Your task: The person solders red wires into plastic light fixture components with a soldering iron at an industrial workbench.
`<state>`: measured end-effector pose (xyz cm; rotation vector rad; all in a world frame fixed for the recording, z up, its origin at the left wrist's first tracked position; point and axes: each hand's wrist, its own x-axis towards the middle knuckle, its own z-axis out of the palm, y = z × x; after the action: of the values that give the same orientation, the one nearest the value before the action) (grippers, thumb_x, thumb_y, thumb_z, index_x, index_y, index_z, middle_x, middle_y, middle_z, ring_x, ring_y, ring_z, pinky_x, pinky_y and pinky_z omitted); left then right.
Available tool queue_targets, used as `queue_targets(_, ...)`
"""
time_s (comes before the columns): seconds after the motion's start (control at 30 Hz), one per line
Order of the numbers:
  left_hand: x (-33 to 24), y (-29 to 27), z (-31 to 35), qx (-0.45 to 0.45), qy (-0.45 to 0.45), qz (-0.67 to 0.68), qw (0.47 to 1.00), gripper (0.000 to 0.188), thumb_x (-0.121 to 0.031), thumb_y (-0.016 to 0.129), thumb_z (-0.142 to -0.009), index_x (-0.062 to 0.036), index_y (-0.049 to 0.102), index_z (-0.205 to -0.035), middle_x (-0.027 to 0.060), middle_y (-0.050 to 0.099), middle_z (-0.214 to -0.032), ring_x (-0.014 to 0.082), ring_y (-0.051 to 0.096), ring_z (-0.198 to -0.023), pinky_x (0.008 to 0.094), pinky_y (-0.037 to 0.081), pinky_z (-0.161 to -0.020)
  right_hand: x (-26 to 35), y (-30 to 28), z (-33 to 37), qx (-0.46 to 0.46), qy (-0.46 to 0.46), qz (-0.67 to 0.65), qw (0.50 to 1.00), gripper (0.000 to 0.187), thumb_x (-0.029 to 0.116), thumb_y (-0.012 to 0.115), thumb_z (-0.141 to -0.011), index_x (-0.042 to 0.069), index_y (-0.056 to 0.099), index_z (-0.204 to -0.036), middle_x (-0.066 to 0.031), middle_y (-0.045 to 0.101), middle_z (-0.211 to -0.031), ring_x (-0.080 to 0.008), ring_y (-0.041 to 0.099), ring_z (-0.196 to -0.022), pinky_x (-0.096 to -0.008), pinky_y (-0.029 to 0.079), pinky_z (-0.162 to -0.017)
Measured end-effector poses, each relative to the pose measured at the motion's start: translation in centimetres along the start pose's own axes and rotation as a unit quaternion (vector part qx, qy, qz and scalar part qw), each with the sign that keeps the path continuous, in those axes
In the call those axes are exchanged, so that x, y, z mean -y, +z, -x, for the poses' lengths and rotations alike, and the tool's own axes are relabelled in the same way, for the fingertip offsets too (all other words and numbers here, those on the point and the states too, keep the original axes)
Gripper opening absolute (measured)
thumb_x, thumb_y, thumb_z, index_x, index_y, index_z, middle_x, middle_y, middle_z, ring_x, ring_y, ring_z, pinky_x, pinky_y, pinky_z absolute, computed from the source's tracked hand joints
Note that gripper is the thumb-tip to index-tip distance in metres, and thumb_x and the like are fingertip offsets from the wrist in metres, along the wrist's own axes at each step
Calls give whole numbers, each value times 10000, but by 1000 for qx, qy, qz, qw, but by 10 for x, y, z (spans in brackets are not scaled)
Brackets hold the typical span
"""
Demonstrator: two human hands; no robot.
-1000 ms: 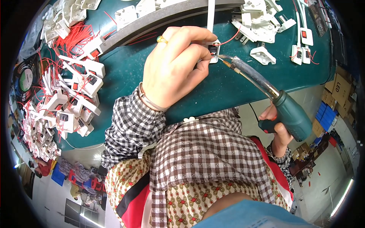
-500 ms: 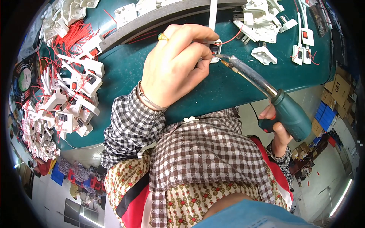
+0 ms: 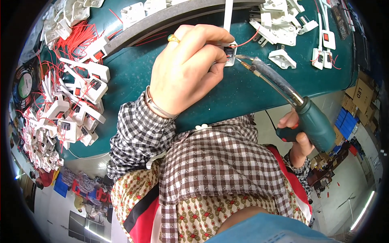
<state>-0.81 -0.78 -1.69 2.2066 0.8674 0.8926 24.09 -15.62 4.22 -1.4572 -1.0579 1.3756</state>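
My left hand [image 3: 190,71] is closed, knuckles up, its fingertips gripping the left side of a small white switch housing [image 3: 231,61] on the green table. Dark inner parts and metal terminals show in the housing, and a red wire [image 3: 248,41] curves out to its right. A flat white cable [image 3: 228,16] runs up from its top. Whether the fingertips also pinch a wire end is hidden. My right hand [image 3: 303,146] is wrapped round the handle of a green soldering gun [image 3: 316,123]. Its tip points left, just beside the housing's right edge.
A dark curved bar [image 3: 162,22] crosses the far side of the green table [image 3: 133,89]. Wired white switch housings [image 3: 67,129] heap up at left, near a bundle of red wires [image 3: 79,35]. White plug parts [image 3: 279,26] and finished switch cables [image 3: 327,40] lie at right.
The soldering gun has shifted slightly right and down, so its tip has drawn back from the terminals beside my left fingertips. My left hand has barely moved.
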Motion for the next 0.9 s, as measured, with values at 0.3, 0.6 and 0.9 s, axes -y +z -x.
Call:
queue_targets(0.3, 1, 0, -1, -2, 2, 3, 1000, 182, 42, 658, -610, -32, 589, -762, 85, 597, -1010, 225, 565, -882, 296, 434, -758, -1, -1, 2, -2, 16, 22, 1000, 631, 397, 638, -794, -128, 466, -1099, -112, 529, -763, -245, 567, -676, -342, 503, -583)
queue_targets(0.6, -15, -1, 5, 10, -21, -69, 997, 473, -39, 724, -566, -90, 594, -1018, 112, 527, -1116, 245, 558, -894, 340, 475, -755, -17, -31, -1, -102, -84, -203, 970, 699, 467, 606, -803, -73, 375, -1183, -44, 464, -708, -168, 512, -603, -290, 541, -508)
queue_targets(0.9, -25, 4, 18, -41, -48, -102, 993, 470, -59, 706, -599, -113, 587, -1051, 54, 534, -930, 223, 542, -817, 347, 444, -699, -50, -88, -36, 7, -116, -484, 867, 552, 395, 629, -826, -10, 412, -1132, -10, 404, -750, -119, 423, -706, -239, 481, -571)
